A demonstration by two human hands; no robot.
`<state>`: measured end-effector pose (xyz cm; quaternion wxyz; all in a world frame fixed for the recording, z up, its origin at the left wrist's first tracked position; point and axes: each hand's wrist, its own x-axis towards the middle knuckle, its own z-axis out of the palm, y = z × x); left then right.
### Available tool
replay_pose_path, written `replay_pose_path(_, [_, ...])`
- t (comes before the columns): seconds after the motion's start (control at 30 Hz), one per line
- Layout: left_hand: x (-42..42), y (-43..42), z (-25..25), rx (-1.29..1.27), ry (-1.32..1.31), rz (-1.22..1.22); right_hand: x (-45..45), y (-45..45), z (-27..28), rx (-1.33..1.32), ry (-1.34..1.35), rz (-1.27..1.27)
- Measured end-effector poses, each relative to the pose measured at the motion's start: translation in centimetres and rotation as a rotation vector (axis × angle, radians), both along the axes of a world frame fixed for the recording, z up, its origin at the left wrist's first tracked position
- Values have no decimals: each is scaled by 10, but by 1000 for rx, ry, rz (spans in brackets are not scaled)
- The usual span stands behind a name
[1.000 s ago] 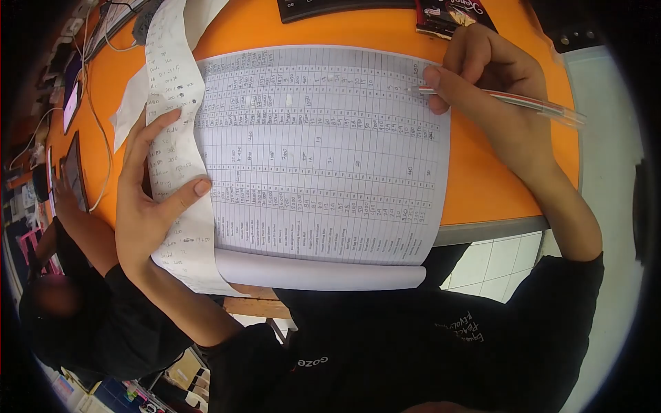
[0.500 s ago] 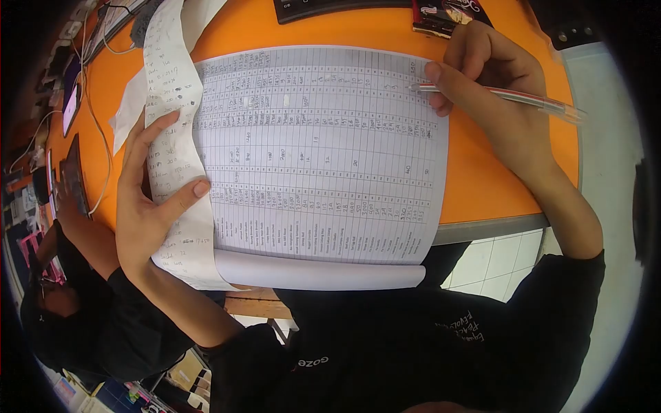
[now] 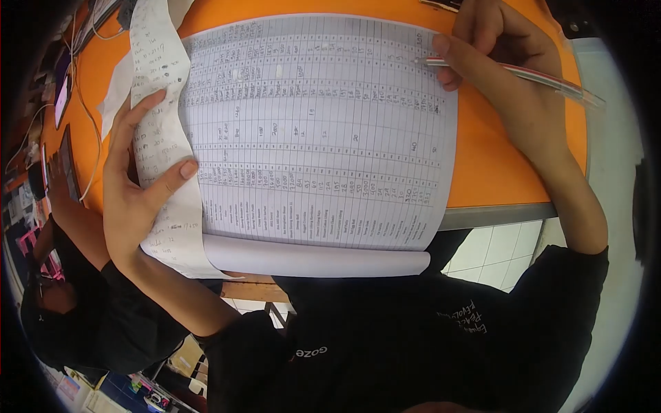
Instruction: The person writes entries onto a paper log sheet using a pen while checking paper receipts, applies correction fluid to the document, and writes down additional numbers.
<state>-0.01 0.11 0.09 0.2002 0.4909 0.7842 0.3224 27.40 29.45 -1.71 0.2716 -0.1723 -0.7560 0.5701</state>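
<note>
A large printed sheet (image 3: 275, 148) with handwritten figures in its columns lies across the desk, its near edge curled into a roll. Along its left side runs a long handwritten paper strip (image 3: 157, 148). My left hand (image 3: 134, 199) rests on this strip, thumb and fingers spread apart and pressing it against the sheet. At the upper right my right hand (image 3: 506, 76) is closed round a clear ballpoint pen (image 3: 513, 69) with a red line inside. The pen's tip is over the sheet's right-hand columns; whether it touches the paper I cannot tell.
The orange desk (image 3: 499, 168) has a grey front edge (image 3: 496, 215). A person in a black shirt (image 3: 127, 310) sits at the left, one arm on the desk. White cables (image 3: 86, 131) and a lit phone-like screen (image 3: 63, 96) lie at the far left.
The camera view has shifted, so sheet, strip and hands appear higher; the keyboard-like device at the top has left the frame. Both hands keep their hold and position on the strip and pen.
</note>
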Motion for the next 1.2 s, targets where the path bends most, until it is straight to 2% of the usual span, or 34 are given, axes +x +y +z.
replay_pose_path(0.37, [2,0,-1,7,22,10,-3,4,2,-16,-52,24])
replay_pose_path(0.47, [3,0,-1,5,23,16,-1,1,1,64,-39,27])
replay_pose_path(0.57, [0,-1,0,-1,45,-10,-3,-1,1,-13,-9,8])
replay_pose_path(0.97, [0,-2,0,-9,12,21,-2,2,1,-4,-17,21])
replay_pose_path(1.07, [2,0,3,-25,17,19,-1,4,0,-90,-14,-39])
replay_pose_path(1.13, [1,0,2,-19,21,13,0,6,0,-181,106,-28])
replay_pose_path(1.2, [2,1,3,-15,25,9,-1,10,1,-107,171,-35])
